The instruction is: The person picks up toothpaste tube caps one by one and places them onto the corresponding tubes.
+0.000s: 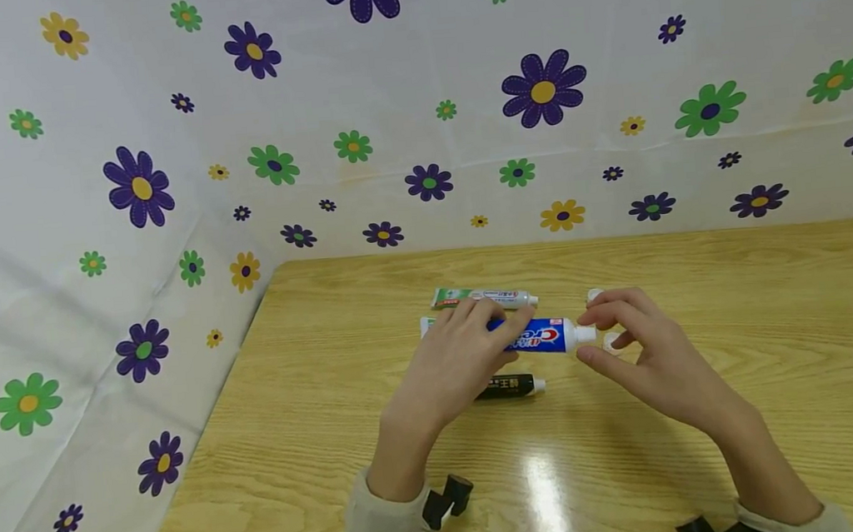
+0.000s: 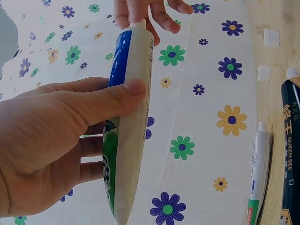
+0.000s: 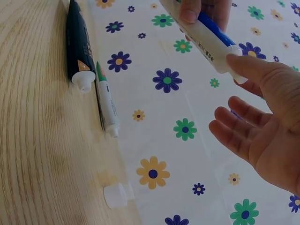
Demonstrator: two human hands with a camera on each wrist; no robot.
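A soft, fairly even light fills my head view, with a bright white streak of glare on the table point(image 1: 279, 394) in front of me. Faint slanting shadows cross the flowered cloth point(image 1: 47, 321) at left, and a soft shadow lies by my right hand point(image 1: 655, 356). My right wrist view looks dimmer and greyer.

Held tube point(image 1: 550, 336) — smooth, glossy plastic; table point(image 1: 294, 393) — shiny wood grain.
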